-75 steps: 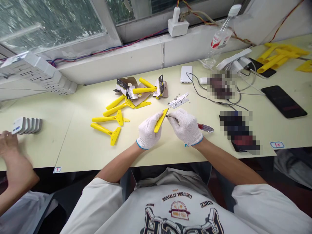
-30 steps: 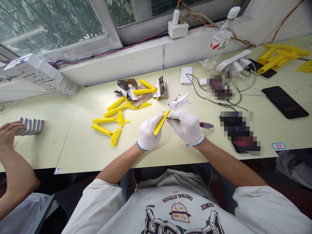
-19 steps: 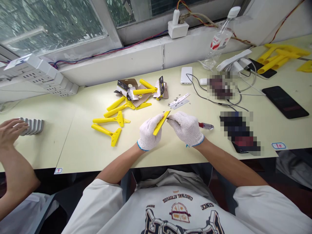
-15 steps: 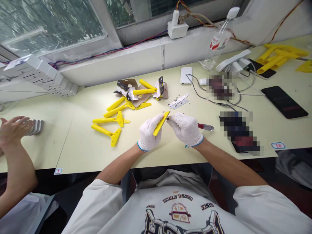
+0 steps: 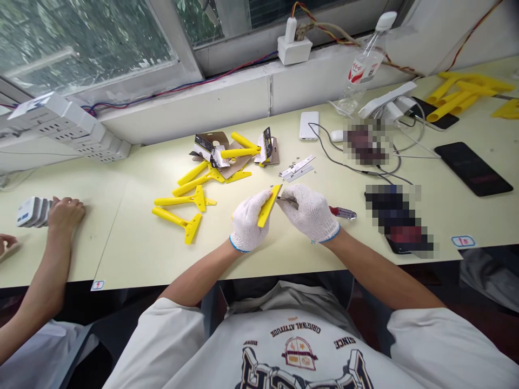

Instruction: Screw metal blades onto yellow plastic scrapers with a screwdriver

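Note:
Both my hands wear white knit gloves with blue cuffs. My left hand [image 5: 248,220] is closed around a yellow plastic scraper [image 5: 268,207], its flat head tilted up and its handle mostly hidden in the palm. My right hand [image 5: 306,212] grips a screwdriver [image 5: 344,212]; the red and clear handle sticks out behind the hand, and the thin dark shaft points at the scraper head. Whether the tip touches it, I cannot tell. Beyond my hands lie metal blades [image 5: 298,168] with small screws around them. More yellow scrapers [image 5: 190,229] rest to the left.
Opened cardboard packaging [image 5: 211,146] lies at the back. On the right are a white power bank [image 5: 309,125], cables, a black phone [image 5: 473,168], a plastic bottle [image 5: 365,70] and yellow handles [image 5: 466,94]. At left, another person's hand [image 5: 67,213] touches grey-white stacked pieces [image 5: 32,212].
My right hand's fingers have shifted on the screwdriver, and more of its shaft shows. The scraper head has turned slightly towards me. The other person's hand has moved right and down onto the table.

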`<state>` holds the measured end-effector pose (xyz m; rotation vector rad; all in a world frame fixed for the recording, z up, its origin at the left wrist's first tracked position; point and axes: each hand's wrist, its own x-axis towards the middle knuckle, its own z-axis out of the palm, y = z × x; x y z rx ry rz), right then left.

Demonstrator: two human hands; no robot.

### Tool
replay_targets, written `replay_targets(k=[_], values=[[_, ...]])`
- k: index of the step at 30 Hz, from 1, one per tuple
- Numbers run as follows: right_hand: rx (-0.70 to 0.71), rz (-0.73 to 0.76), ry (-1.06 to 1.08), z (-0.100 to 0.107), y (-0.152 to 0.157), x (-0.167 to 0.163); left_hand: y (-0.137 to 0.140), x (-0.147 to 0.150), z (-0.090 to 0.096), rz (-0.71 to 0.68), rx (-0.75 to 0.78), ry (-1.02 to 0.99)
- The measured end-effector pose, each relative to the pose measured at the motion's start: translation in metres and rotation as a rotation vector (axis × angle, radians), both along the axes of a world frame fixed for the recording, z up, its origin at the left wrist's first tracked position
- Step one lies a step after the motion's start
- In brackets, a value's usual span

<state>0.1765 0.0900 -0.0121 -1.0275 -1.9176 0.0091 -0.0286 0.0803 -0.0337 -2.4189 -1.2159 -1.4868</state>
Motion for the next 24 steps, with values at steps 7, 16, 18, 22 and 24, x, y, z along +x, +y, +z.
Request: replay_targets(k=[7,16,18,22,24], values=[[-0.032,-0.053,-0.006,-0.002,-0.005,0.0,0.0,-0.001,-0.004,0.011,-0.008,-0.004],[0.013,-0.045,-0.107,0.003,-0.004,-0.001,0.0,-0.004,-0.01,0.031,-0.08,0.0],[-0.007,-0.026,-0.067,0.002,-0.002,-0.001,0.0,-0.003,-0.006,0.017,-0.073,0.014],[-0.002,-0.018,-0.025,-0.001,0.0,0.0,-0.001,-0.001,-0.002,0.001,-0.024,0.011],[-0.009,-0.03,-0.035,-0.002,0.0,0.001,-0.001,0.0,-0.003,0.009,-0.025,0.001]])
